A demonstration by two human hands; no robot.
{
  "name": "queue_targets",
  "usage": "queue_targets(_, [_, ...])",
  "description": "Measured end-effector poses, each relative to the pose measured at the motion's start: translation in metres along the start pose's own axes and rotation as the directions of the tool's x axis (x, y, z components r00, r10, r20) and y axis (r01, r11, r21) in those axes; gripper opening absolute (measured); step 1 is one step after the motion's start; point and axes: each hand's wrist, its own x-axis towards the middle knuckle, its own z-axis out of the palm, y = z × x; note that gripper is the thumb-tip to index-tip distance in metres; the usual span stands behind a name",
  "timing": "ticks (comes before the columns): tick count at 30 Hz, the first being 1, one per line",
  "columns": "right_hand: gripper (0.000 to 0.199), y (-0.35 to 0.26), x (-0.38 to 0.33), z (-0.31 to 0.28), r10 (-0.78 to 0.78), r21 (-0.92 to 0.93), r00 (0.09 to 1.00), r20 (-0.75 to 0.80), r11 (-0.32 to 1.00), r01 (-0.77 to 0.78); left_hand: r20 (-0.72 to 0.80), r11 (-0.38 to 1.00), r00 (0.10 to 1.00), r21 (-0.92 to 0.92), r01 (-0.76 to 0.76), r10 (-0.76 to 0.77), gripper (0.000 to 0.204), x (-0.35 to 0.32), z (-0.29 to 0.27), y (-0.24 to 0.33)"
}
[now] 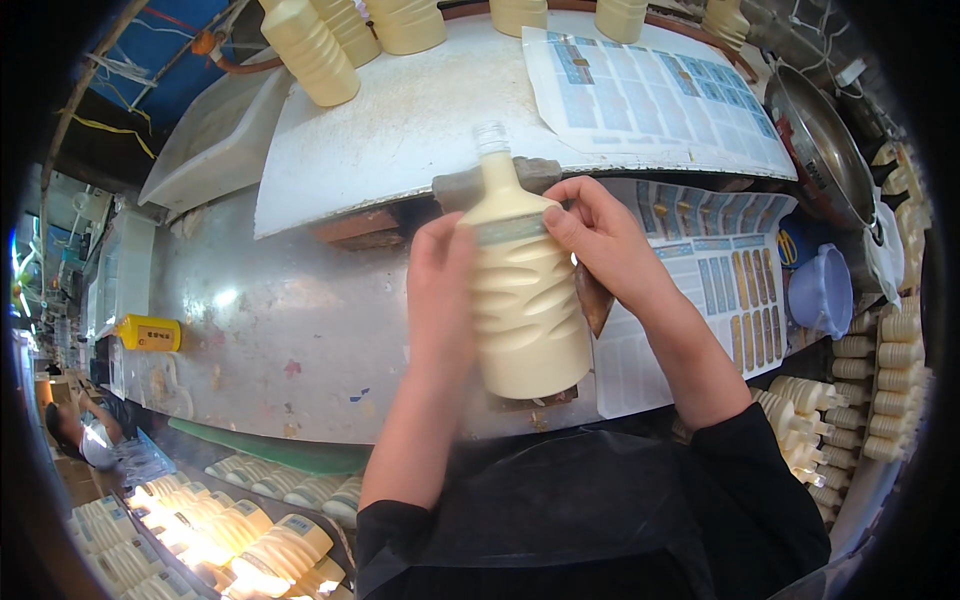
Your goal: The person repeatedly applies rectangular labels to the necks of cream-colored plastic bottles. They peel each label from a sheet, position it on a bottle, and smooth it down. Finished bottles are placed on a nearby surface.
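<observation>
In front of me stands a cream plastic bottle (528, 340) with a wavy ribbed body and a clear threaded neck, tilted slightly. A greyish-blue label strip (508, 230) runs across its shoulder. My right hand (597, 232) is closed at the bottle's right shoulder, thumb pressed on the strip's right end. Against the bottle's left side, by the other end of the strip, is my left hand (442, 262), its fingers curled but smeared by motion. Behind the neck lies a grey block-like support (452, 190). A brown pointed piece (594, 298) shows beside the bottle under my right hand.
Printed label sheets (715, 290) lie right of the bottle; another sheet (640, 100) rests on the white board (410, 140). More cream bottles (312, 50) stand at the back. A purple basin (822, 290), metal pan (822, 150), yellow container (150, 333) and stacked bottles (280, 550) surround the metal table.
</observation>
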Motion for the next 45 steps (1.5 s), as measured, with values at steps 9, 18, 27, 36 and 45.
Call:
queue_targets(9, [0.042,0.005,0.002,0.005,-0.016,-0.012,0.998,-0.062,1.0,0.015,-0.01,0.999,1.0,-0.052,0.0,0.0,0.028,-0.001,0.003,0.001])
queue_targets(18, [0.043,0.005,0.001,0.008,-0.002,-0.014,0.996,-0.086,1.0,0.001,-0.038,0.998,0.999,-0.065,-0.008,0.005,0.023,-0.001,0.005,0.0])
queue_targets(27, [0.026,0.01,0.007,-0.009,-0.018,0.151,0.998,-0.053,0.988,0.026,0.015,0.997,0.997,0.033,-0.072,0.071,0.034,0.002,-0.001,-0.001])
queue_targets(36, [0.028,-0.065,0.012,0.037,-0.489,-0.115,0.859,-0.151,0.872,0.477,0.059,0.983,0.998,0.18,-0.046,0.036,0.035,-0.003,0.007,0.006])
queue_targets(45, [0.032,-0.017,0.028,0.014,-0.454,-0.348,0.87,-0.194,0.861,0.372,0.045,0.999,0.999,-0.038,0.024,-0.022,0.027,0.001,-0.003,-0.001])
